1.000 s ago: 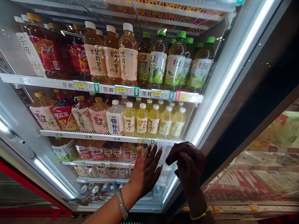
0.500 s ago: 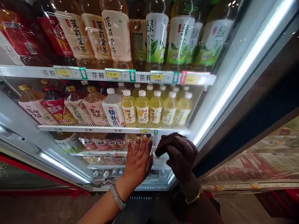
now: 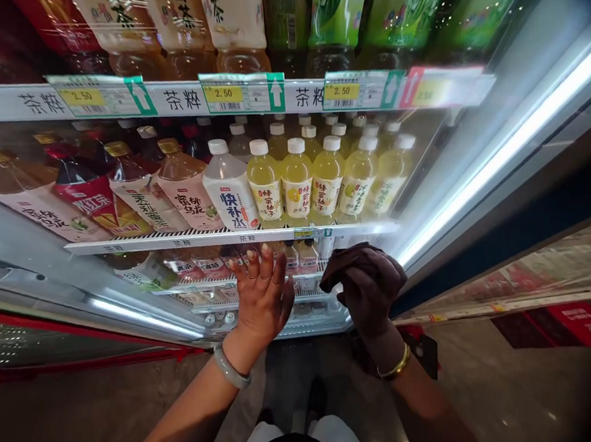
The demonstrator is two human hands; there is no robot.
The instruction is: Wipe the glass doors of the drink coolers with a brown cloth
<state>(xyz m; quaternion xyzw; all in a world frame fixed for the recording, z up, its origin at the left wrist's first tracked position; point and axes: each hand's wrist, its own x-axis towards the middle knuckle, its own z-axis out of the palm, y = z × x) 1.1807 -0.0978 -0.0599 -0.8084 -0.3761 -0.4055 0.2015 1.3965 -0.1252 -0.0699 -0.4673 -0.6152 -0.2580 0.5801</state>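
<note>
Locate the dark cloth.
The dark cloth is in the right hand, right of centre in the head view, pictured just below the yellow bottles.

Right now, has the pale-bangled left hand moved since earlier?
Yes: the left hand shifted leftward against the small yellow price tag below white-capped yellow bottles.

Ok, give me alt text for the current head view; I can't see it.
A right hand holds a crumpled dark brown cloth before a brightly lit drinks cooler, the open left hand beside it. Beyond them, white-capped plastic bottles of yellow drink stand on a white shelf, with other bottles above and below.
</note>
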